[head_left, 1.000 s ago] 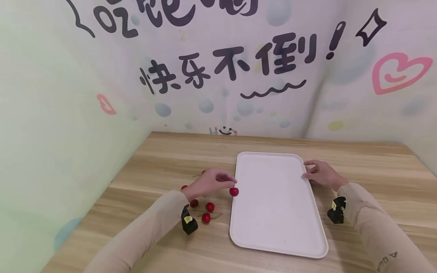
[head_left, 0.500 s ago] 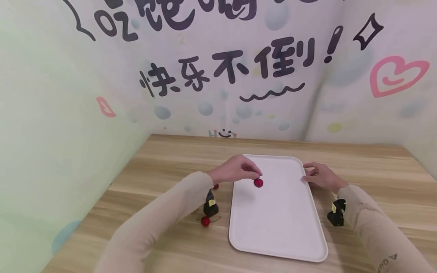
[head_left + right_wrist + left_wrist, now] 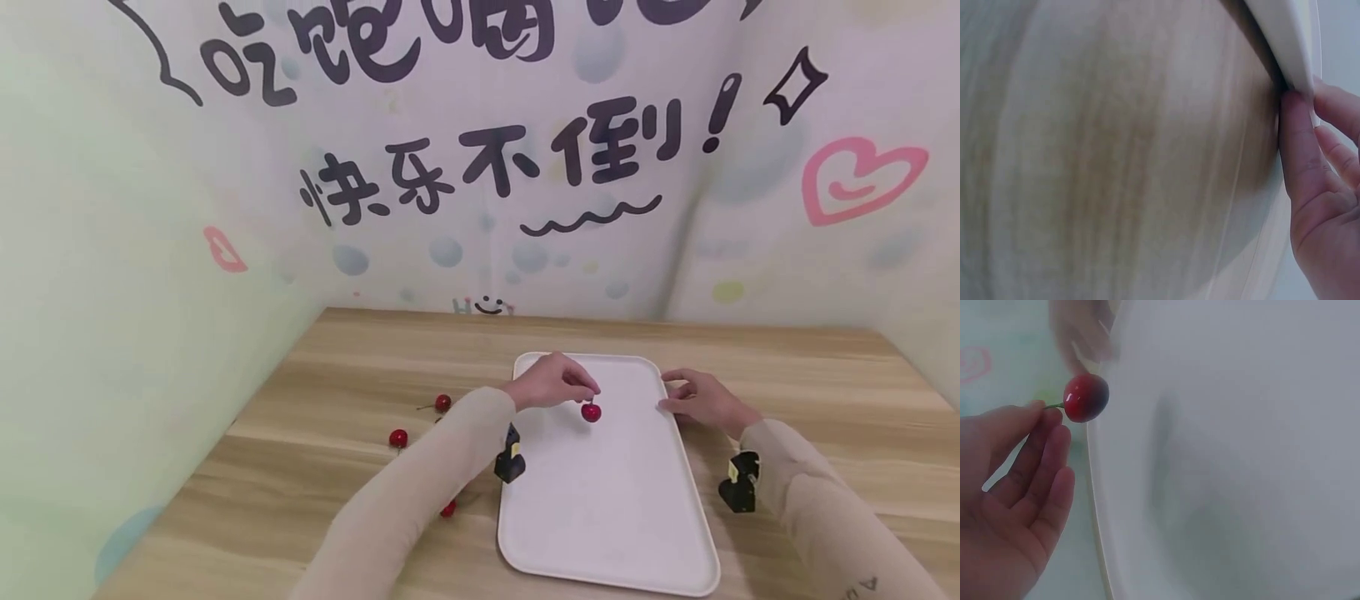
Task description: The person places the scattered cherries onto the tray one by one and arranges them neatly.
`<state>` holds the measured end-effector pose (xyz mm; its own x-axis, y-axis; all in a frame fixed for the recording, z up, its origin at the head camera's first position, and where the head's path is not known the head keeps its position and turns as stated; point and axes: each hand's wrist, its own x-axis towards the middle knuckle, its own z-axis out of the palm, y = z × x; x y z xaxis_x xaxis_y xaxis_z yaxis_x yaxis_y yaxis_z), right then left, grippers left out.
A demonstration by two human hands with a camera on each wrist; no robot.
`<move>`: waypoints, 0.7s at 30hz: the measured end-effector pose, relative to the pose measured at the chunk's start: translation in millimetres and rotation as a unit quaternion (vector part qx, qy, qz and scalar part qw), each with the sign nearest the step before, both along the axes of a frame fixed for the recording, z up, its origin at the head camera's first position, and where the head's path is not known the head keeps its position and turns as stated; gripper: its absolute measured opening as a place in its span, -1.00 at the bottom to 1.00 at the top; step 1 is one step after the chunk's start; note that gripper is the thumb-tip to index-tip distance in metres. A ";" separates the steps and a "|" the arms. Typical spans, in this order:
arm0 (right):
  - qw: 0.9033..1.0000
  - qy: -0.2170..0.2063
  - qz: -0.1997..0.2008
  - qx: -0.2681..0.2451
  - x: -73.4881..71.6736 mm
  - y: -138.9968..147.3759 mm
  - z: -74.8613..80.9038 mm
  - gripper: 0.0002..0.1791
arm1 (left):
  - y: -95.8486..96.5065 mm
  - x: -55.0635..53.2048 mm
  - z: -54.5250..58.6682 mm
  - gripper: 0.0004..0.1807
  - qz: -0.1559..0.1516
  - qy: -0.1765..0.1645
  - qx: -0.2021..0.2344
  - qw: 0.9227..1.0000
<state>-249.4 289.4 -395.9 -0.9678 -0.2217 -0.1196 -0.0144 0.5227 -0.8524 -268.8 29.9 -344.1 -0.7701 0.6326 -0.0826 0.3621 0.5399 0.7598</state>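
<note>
Thumb and fingertips of my left hand [image 3: 553, 382] pinch the thin green stem of a red cherry [image 3: 591, 412]. In the head view, the cherry hangs over the upper part of a white rectangular tray [image 3: 600, 500]. The left wrist view shows the glossy cherry [image 3: 1086, 398] just beyond the fingertips, the other fingers lying loosely below. My right hand [image 3: 701, 398] holds the tray's right edge near its far corner. Up close in the right wrist view, the thumb and fingers of that hand [image 3: 1322, 194] lie against the rim [image 3: 1282, 44].
Left of the tray, more cherries lie on the wooden table [image 3: 360, 350], among them one cherry [image 3: 443, 403] with its stem out to the side. Another cherry [image 3: 447, 508] is partly covered by the left sleeve [image 3: 420, 483]. A printed cloth wall [image 3: 420, 267] stands behind the table.
My left hand has carried the cherry rightward from the tray's left edge to over the tray. The right hand stays at the tray's edge. The head view has tilted up slightly.
</note>
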 end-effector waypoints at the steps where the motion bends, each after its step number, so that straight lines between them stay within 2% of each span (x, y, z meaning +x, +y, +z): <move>1: 1.000 -0.001 0.000 0.004 0.9 0.4 0.1 -0.40 | 3.5 -0.2 -1.8 -0.85 -0.004 -0.002 -0.002 1.000; 6: 0.999 -0.006 -0.002 0.032 3.1 1.7 2.8 -0.36 | 20.8 -3.2 -9.5 -0.86 -0.018 -0.007 -0.003 1.000; 10: 0.998 -0.012 -0.002 0.054 1.8 0.4 3.0 -0.34 | 31.3 -6.0 -15.4 -0.87 0.002 -0.008 -0.008 1.000; 14: 0.999 -0.010 -0.002 0.050 1.9 3.9 1.8 -0.34 | 41.7 -8.4 -20.8 -0.88 0.022 -0.006 -0.007 1.000; 21: 0.998 -0.015 -0.004 0.058 0.0 3.9 0.3 -0.31 | 51.9 -12.2 -26.6 -0.88 0.033 0.000 0.001 0.999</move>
<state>-249.4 293.3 -395.5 -0.9652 -0.1970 -0.1722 0.0142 0.6176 -0.7864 -281.0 81.7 -370.7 -0.8106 0.5799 -0.0813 0.3254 0.5615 0.7608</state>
